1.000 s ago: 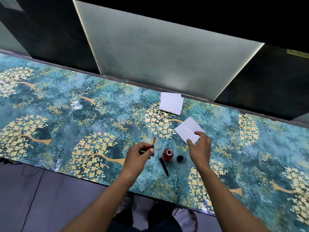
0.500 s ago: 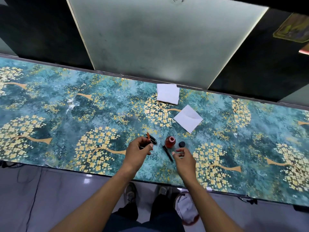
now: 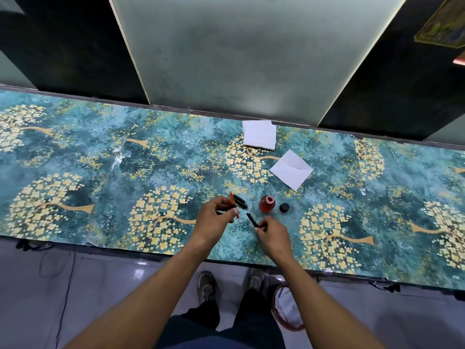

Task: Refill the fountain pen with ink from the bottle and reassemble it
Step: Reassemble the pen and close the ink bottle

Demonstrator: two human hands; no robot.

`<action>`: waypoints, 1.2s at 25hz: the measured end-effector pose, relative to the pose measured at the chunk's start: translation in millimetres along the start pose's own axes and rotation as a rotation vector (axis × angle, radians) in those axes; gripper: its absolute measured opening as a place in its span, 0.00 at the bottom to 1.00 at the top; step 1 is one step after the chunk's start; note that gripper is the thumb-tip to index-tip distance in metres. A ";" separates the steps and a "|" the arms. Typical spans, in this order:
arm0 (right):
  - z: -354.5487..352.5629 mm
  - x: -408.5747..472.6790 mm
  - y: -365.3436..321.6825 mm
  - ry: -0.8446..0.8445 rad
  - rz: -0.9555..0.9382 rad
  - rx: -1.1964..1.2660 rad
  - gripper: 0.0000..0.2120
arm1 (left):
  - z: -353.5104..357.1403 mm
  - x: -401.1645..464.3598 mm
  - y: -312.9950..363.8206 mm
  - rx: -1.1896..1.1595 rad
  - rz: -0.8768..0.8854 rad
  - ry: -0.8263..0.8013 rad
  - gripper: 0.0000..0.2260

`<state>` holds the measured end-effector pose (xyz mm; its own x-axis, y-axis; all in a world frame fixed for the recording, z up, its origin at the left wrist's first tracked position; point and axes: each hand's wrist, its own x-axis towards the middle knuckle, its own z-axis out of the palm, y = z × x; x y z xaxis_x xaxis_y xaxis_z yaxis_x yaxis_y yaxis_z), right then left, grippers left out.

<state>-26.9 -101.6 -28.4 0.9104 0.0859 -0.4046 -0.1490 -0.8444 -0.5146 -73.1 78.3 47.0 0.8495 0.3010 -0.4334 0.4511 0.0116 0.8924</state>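
Note:
My left hand (image 3: 218, 216) pinches the fountain pen's front section, whose thin orange ink tube (image 3: 231, 199) sticks out above and below my fingers. My right hand (image 3: 272, 234) grips the black pen barrel (image 3: 252, 219), which points up and left toward the left hand. A second black pen piece (image 3: 240, 200), probably the cap, lies on the table just beyond my left hand. The open ink bottle (image 3: 267, 203), small and round with orange-red ink, stands just beyond the right hand. Its black cap (image 3: 284, 207) lies right beside it.
The table (image 3: 75, 177) has a teal cover with golden trees. A folded white tissue (image 3: 291, 169) lies behind the bottle and a small stack of tissues (image 3: 259, 134) near the far edge. Below the near edge are my shoes and a bin (image 3: 286, 306).
My right hand left the tissue, came back to the near side of the bottle and picked up the black barrel. The left hand kept the orange section, now tilted more upright.

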 end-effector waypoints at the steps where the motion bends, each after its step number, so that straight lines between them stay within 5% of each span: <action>1: 1.0 -5.1 -1.1 -0.010 -0.029 0.072 0.05 | -2.7 0.4 3.5 -0.017 -0.002 0.002 0.01; 11: -20.7 -34.7 -28.7 0.080 -0.251 0.390 0.03 | -4.0 7.8 28.9 -0.118 0.060 -0.010 0.03; 30: -17.8 -33.2 -49.0 0.054 -0.297 0.491 0.05 | -15.8 8.0 22.7 -0.084 0.124 -0.079 0.04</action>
<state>-42.9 -72.6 23.7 0.9571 0.2440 -0.1564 -0.0336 -0.4426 -0.8961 -60.4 96.0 65.8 0.9176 0.2296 -0.3245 0.3195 0.0599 0.9457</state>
